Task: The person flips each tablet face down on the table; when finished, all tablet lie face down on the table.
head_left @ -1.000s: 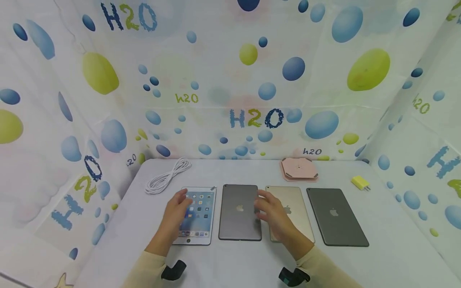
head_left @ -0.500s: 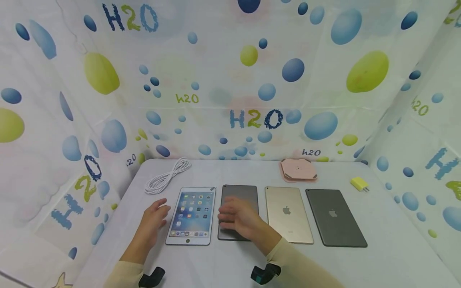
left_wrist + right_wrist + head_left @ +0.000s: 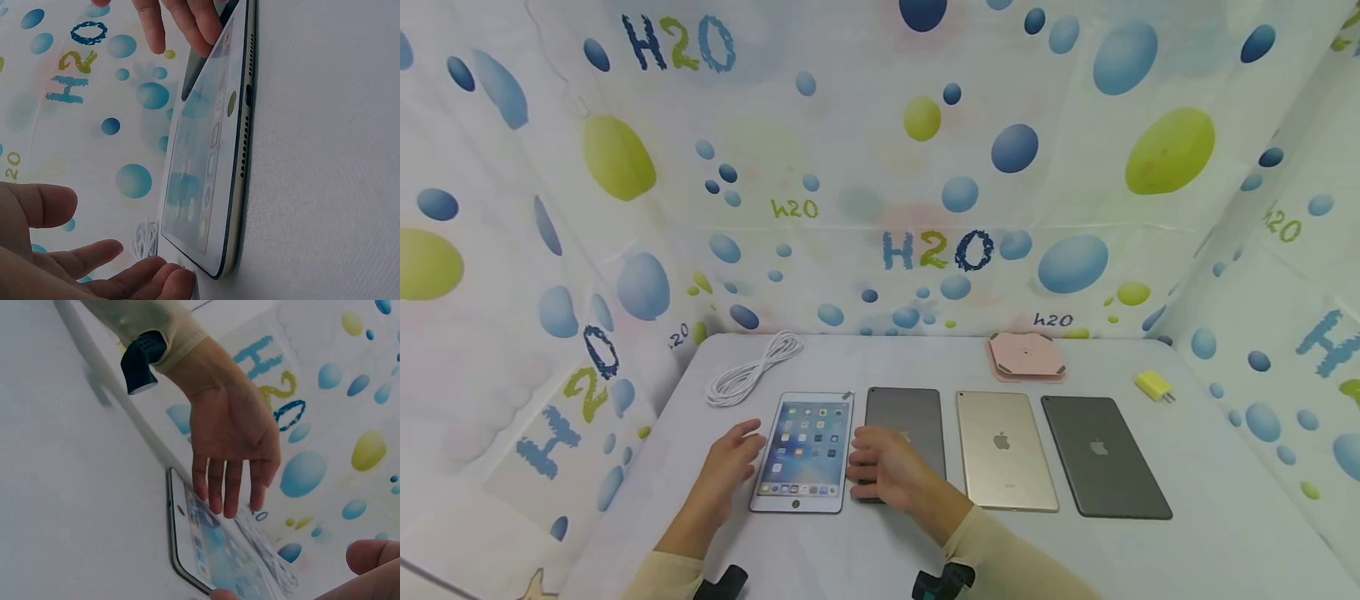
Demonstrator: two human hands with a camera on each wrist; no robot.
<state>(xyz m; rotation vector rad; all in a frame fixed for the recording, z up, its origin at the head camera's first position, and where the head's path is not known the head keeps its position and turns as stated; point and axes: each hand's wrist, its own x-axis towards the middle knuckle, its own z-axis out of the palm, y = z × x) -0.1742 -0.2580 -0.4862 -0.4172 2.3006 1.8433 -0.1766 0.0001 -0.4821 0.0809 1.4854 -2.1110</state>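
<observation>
A white tablet [image 3: 801,450] with a lit screen of app icons lies face up, between my two hands. My left hand [image 3: 724,471] is just off its left edge, fingers loosely extended and holding nothing. At the tablet's right edge are the fingertips of my right hand [image 3: 895,473], which reaches across a grey tablet [image 3: 904,408] lying face down and hides its lower part. In the left wrist view, the white tablet [image 3: 209,162] shows its bottom edge with the port, flat on the cloth. The right wrist view shows my left hand [image 3: 232,428] with fingers straight beside the screen.
Right of the grey tablet lie a gold tablet [image 3: 1006,475] and a dark grey tablet [image 3: 1105,471], both backs up. Behind them are a coiled white cable [image 3: 745,375], a pink stand-like object [image 3: 1027,356] and a yellow charger plug [image 3: 1153,385]. Printed cloth walls [image 3: 850,150] surround the table.
My left hand has moved left from over the white tablet to beside it. My right hand has moved left from the gold tablet to the white tablet's right edge. The tablets stay put.
</observation>
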